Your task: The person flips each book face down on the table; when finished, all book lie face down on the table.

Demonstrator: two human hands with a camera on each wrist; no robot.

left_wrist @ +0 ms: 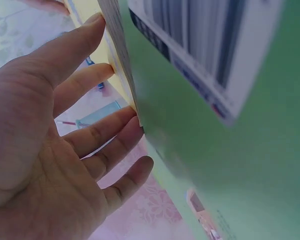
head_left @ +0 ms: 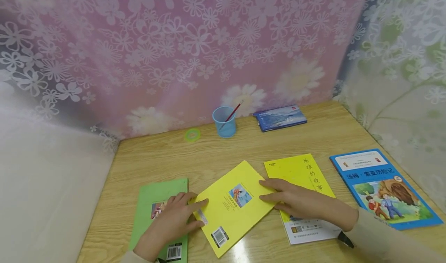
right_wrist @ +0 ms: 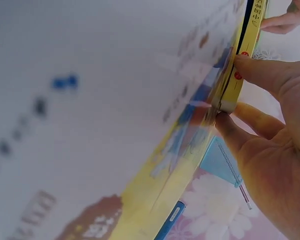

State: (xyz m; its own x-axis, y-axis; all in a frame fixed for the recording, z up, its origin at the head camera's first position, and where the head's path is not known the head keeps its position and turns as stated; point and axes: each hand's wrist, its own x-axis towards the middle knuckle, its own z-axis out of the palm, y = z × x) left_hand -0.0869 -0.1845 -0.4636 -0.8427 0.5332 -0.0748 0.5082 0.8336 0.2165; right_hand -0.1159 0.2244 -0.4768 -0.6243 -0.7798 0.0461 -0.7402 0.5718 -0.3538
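On the wooden table (head_left: 156,154), a yellow book (head_left: 231,207) lies back cover up between a green book (head_left: 153,201) at its nine o'clock and another yellow book (head_left: 303,177) at three. Left hand (head_left: 174,218) and right hand (head_left: 299,203) press straight fingers against its opposite edges, seemingly to square it; the wrist views are too blurred to confirm.
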